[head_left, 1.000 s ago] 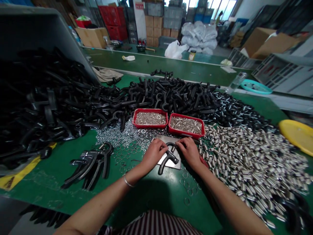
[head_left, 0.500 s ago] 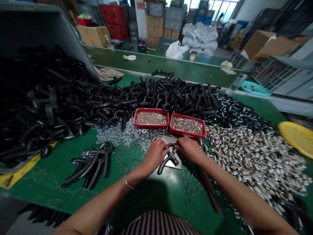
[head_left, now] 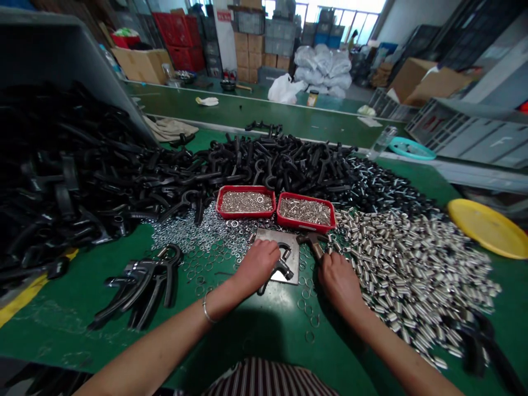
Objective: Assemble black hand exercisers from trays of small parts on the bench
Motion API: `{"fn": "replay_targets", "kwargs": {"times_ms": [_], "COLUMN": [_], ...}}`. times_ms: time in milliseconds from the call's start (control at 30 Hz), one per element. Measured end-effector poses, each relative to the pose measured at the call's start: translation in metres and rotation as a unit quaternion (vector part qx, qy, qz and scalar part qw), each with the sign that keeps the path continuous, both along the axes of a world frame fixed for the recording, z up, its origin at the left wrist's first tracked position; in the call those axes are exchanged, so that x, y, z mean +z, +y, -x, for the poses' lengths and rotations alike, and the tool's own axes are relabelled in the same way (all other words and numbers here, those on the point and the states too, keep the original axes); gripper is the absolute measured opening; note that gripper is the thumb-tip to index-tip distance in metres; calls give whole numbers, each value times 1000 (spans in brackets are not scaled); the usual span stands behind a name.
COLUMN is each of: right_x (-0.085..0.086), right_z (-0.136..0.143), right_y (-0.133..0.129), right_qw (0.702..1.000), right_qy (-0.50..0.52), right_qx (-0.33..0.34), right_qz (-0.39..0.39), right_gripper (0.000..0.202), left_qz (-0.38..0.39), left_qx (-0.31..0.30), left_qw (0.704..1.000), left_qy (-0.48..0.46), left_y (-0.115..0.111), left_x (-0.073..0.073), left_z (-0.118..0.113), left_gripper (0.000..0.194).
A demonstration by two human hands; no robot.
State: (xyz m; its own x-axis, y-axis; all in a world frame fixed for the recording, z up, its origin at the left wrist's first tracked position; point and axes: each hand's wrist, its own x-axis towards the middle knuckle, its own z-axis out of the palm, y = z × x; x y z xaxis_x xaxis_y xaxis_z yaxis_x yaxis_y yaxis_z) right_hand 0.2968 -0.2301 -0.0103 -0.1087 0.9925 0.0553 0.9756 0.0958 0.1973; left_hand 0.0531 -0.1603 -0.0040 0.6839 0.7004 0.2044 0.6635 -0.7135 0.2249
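Observation:
My left hand (head_left: 258, 263) is closed around a black forked handle part (head_left: 284, 268). That part lies on a small square metal plate (head_left: 294, 252), with a shiny metal cylinder across its fork. Part of its leg is hidden under my fingers. To the right of the plate, my right hand (head_left: 339, 279) grips the handle of a hammer (head_left: 315, 246). The hammer's head points away from me, just below the right-hand red tray (head_left: 306, 224). A small group of similar black handle parts (head_left: 150, 280) rests on the green table to the left.
Another red tray (head_left: 245, 214) holds small metal pieces. Silver rings (head_left: 198, 228) are scattered on the left, metal cylinders (head_left: 404, 269) heaped on the right. Black parts (head_left: 284, 157) pile up behind the trays and spill from a grey bin (head_left: 119, 71). A yellow lid (head_left: 487, 228) lies far right.
My right hand has left the black part, moved right and closed on the hammer. The hammer has shifted up beside the plate. My left hand remains on the black part.

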Motion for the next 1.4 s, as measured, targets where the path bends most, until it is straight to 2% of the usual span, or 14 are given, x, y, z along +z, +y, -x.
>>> {"fn": "replay_targets", "kwargs": {"times_ms": [100,200,367,567,633,700,767,867,967,1100,1167,1267,1333,1400], "right_x": [1,9,26,39,41,41,38,30,27,33,35,37,38,37], "right_z": [-9,-23,-29,-15,-12,-12,-13,-16,-18,-9,-2,5,5,-2], "right_y": [4,2,-10,-21,-24,-25,-25,-23,-23,-25,-25,-23,-22,-22], "right_qw": [997,981,944,966,958,943,941,964,962,932,930,949,950,935], "right_qy": [76,189,316,232,263,306,301,240,261,336,323,262,269,334], "right_qx": [16,28,77,111,108,98,93,93,86,100,135,174,158,113], "right_qz": [8,21,-46,1,-25,-85,-122,-61,-9,-88,-109,-31,27,35], "right_gripper": [12,14,34,40,39,39,41,42,40,40,42,44,40,34], "left_qz": [-37,-35,-3,35,54,65,66,69,77,86,88,82,77,70], "left_qx": [-22,19,52,77,90,105,113,115,117,121,125,127,129,133], "left_qw": [998,997,997,996,993,990,988,988,987,984,983,983,984,985], "left_qy": [55,64,60,-19,-47,-69,-81,-79,-79,-94,-100,-101,-95,-88], "left_y": [-15,-31,-41,-39,-38,-36,-34,-33,-33,-31,-31,-32,-34,-35], "left_x": [1,1,-5,-6,-6,-7,-8,-10,-11,-14,-15,-16,-14,-10], "left_z": [0,3,7,10,11,11,10,9,9,10,10,9,8,6], "left_gripper": [23,41,44,42,50,64,73,75,76,80,84,87,84,80]}}
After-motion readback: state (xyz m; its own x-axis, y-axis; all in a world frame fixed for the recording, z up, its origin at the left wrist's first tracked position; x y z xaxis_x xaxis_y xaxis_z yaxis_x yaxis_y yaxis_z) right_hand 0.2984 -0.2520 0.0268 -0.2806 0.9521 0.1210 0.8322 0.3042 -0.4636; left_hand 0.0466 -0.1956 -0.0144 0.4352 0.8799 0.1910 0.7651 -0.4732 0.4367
